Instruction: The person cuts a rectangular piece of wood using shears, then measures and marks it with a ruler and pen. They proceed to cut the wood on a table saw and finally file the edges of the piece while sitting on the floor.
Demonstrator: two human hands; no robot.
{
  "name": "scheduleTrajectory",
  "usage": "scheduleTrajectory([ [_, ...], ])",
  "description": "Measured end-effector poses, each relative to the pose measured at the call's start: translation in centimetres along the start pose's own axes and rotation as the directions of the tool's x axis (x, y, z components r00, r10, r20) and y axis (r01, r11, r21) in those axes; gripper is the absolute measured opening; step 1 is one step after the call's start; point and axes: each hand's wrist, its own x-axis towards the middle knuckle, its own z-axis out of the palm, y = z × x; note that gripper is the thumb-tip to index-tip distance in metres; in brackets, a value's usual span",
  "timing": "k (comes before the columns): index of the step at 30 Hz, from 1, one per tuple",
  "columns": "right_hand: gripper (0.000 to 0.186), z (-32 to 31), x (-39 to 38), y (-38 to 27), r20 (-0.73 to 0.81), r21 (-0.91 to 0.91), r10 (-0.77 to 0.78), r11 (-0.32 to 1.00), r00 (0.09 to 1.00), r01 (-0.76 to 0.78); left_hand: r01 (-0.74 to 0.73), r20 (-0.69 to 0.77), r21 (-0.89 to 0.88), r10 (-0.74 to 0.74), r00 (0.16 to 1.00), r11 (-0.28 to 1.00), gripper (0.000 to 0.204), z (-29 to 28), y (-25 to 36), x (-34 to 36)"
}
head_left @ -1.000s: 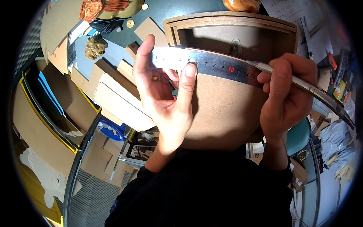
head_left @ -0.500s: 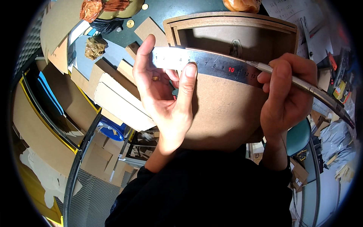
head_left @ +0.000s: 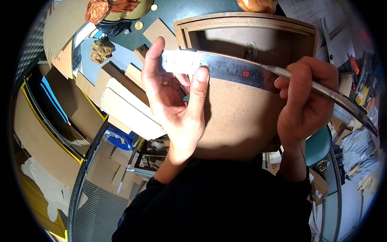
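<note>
Ruler (head_left: 238,72) in left fingers (head_left: 198,92), right fingers (head_left: 300,80) gripping pencil (head_left: 336,95)

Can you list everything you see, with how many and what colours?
board: 1, brown, middle
ruler: 1, silver, across the board
pencil: 1, grey, tip at ruler's edge
box: 1, brown, beyond the board
table: 1, dark green, top
discs: 2, gold, on the table
shiny lump: 1, orange, top edge
knobbly lump: 1, brown, upper left
papers: uncountable, white, upper right
cardboard: many pieces, brown and white, left
round thing: 1, blue, left
seat: 1, green, right
clutter: too jumbled to count, mixed colours, right
shirt: 1, black, bottom
left hand: 1, bare, on the ruler
right hand: 1, bare, holding pencil
</note>
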Motion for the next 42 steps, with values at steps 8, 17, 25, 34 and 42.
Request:
scheduleTrajectory([
  [8,0.018,0.10,0.20,0.38,-0.084,0.042,-0.049,0.998,0.995,0.053,-0.003,-0.001,-0.002,0.003,1.000,1.000,0.065,0.07,-0.03,0.01],
  [17,0.019,-0.06,0.03,0.51,-0.119,-0.046,-0.086,0.996,0.989,0.081,0.012,0.000,0.007,-0.012,1.000,1.000,0.065,0.15,0.19,-0.11],
  [25,0.018,-0.18,-0.12,0.46,-0.091,-0.083,-0.087,0.993,0.992,0.080,-0.004,0.012,0.045,0.003,1.000,0.999,0.064,-0.03,0.08,-0.06],
  [34,0.018,-0.07,-0.09,0.70,-0.085,-0.094,-0.116,0.990,0.990,0.108,0.004,0.018,0.017,-0.004,1.000,1.000,0.064,0.03,0.19,-0.13],
  [42,0.018,-0.15,-0.06,0.79,-0.072,-0.091,-0.118,0.990,0.990,0.112,-0.004,0.025,0.032,0.003,1.000,0.999,0.064,0.02,0.17,-0.07],
])
